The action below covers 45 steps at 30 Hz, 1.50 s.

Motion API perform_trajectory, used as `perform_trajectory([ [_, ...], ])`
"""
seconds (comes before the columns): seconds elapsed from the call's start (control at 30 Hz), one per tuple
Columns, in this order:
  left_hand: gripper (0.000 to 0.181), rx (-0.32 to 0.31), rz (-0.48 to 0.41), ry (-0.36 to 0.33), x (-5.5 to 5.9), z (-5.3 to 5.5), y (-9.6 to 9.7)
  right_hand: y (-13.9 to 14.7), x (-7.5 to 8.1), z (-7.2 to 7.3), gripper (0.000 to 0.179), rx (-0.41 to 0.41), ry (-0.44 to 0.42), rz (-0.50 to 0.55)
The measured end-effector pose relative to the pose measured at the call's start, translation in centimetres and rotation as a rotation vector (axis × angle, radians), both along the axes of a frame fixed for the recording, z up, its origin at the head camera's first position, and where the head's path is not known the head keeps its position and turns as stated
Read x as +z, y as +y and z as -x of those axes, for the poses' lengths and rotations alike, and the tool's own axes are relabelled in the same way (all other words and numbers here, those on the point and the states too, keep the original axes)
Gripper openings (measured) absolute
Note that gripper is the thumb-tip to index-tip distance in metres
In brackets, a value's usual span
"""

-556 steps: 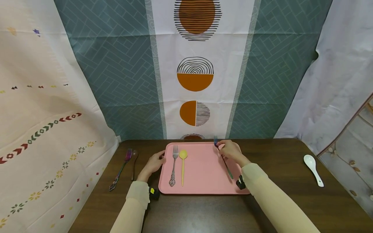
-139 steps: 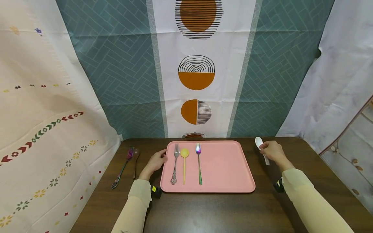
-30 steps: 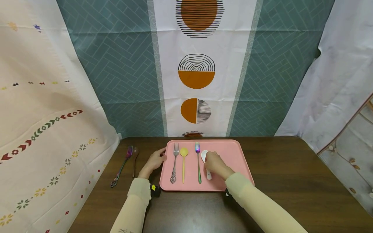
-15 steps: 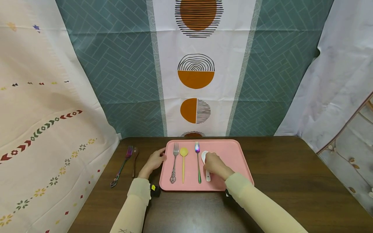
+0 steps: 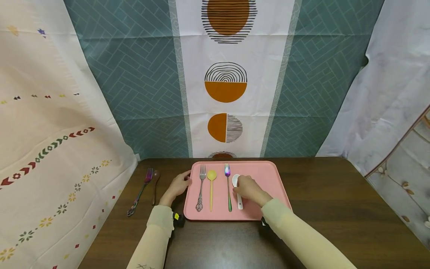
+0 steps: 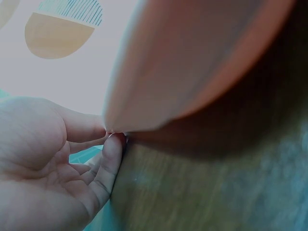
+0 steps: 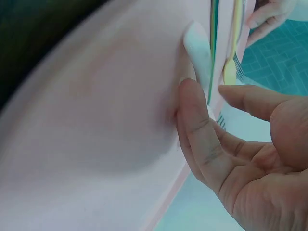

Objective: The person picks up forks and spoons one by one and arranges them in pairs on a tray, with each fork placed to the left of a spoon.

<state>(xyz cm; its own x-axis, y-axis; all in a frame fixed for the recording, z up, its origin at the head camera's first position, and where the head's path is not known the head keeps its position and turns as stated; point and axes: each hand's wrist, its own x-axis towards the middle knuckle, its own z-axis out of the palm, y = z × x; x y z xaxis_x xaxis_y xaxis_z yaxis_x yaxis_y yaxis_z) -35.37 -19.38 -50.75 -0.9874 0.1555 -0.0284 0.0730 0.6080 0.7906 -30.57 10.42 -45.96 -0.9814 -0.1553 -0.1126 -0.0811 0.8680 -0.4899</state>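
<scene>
My left hand [image 5: 177,188] pinches the left rim of the pink tray [image 5: 265,175] between thumb and fingers, as the left wrist view shows. Over the tray's middle is my right hand [image 5: 250,189], its thumb drawn away from the white spoon [image 5: 240,203] and its fingertips close beside it. In the right wrist view the spoon's handle [image 7: 198,50] lies on the tray; the hand partly hides the spoon. To its left lie a rainbow fork [image 5: 229,190], a yellow spoon [image 5: 211,188] and a silver fork [image 5: 201,188], roughly parallel.
Left of the tray, a purple-green fork [image 5: 141,192] and a dark brown spoon [image 5: 155,186] lie on the wooden table [image 5: 336,209]. A patterned cloth [image 5: 225,93] hangs behind the table's back edge, with more fabric at both sides.
Earlier the rainbow fork was set down on the tray, and the white spoon came from the right table onto it. Just now the spoon straightened slightly and my right thumb parted from it.
</scene>
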Motion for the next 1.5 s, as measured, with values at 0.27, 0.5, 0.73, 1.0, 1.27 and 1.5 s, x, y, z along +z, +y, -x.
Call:
perform_trajectory([
  [0.27, 0.052, -0.001, -0.01, 0.002, 0.0, 0.0, 0.0, 3.1, 0.9, 1.2, 0.019, 0.011, 0.016, 0.087],
  [0.5, 0.052, 0.002, -0.011, 0.008, 0.0, -0.2, 0.0, 6.3, 0.9, 2.1, 0.02, 0.061, 0.101, 0.187],
  [0.73, 0.052, -0.003, -0.014, 0.004, -0.4, -0.2, 0.1, 9.3, 1.5, 2.2, 0.028, 0.066, 0.102, 0.275],
  [1.0, 0.052, 0.006, -0.024, 0.007, -0.2, -0.2, 0.0, 12.7, 2.4, 2.7, 0.035, 0.038, 0.094, 0.255],
  [1.27, 0.052, 0.003, -0.021, 0.001, -0.3, -0.2, 0.0, 15.9, 2.0, 3.0, 0.038, 0.026, 0.175, 0.143],
  [1.5, 0.052, 0.012, -0.026, 0.004, -0.2, -0.1, 0.0, 17.1, 1.3, 3.1, 0.037, 0.028, 0.184, 0.14],
])
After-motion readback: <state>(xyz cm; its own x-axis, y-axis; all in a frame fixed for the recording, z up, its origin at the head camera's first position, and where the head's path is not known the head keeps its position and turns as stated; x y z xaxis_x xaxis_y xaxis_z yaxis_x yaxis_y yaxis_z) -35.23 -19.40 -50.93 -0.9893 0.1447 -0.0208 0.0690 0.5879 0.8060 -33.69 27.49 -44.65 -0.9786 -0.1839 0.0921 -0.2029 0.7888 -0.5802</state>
